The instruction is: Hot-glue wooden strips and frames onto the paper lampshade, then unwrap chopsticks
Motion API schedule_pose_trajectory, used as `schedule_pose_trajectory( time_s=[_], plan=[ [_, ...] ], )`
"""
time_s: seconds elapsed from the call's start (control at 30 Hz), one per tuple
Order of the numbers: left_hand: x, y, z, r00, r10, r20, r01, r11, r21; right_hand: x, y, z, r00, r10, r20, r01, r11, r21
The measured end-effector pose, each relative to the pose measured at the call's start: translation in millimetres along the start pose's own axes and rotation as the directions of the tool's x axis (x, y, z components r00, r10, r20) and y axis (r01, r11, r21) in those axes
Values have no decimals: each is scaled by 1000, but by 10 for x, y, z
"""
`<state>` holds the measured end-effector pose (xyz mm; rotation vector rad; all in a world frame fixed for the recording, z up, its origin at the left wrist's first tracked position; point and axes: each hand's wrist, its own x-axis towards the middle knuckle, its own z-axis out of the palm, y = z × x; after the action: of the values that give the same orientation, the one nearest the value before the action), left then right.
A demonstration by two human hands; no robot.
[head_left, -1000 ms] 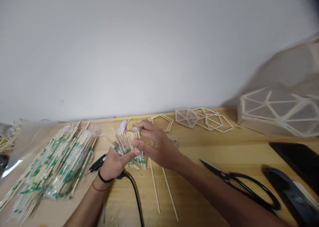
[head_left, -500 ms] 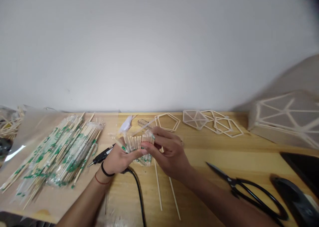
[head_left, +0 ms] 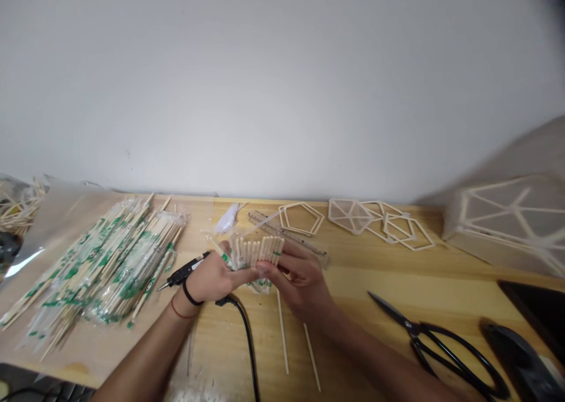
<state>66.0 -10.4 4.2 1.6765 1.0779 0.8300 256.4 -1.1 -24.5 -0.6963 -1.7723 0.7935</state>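
My left hand and my right hand together hold a fanned bundle of wrapped wooden chopsticks just above the wooden table. The sticks point up and away from me, their green-printed clear wrappers bunched under my fingers. Thumb and fingers of my right hand pinch the bundle's right side. My left hand grips its left lower part. Two bare sticks lie on the table below my right wrist.
A big pile of wrapped chopsticks lies at left. A black glue tool with its cord lies under my left hand. Black scissors lie at right. Stick pentagon frames and a large stick-frame model stand by the wall.
The view has shifted so the table sits lower and things have slid right. Both hands have tilted the bundle more upright, and my right fingers have slid to its right side.
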Motion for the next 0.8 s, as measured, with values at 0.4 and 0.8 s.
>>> schedule_pose_trajectory(
  time_s=[0.4,0.8],
  plan=[
    [33,3,28,995,75,67,-78,995,54,158,-38,-43,997,17,77,-33,978,207],
    [22,-19,-16,994,38,101,-53,986,156,149,-65,19,969,197,152,-226,951,209]
  ],
)
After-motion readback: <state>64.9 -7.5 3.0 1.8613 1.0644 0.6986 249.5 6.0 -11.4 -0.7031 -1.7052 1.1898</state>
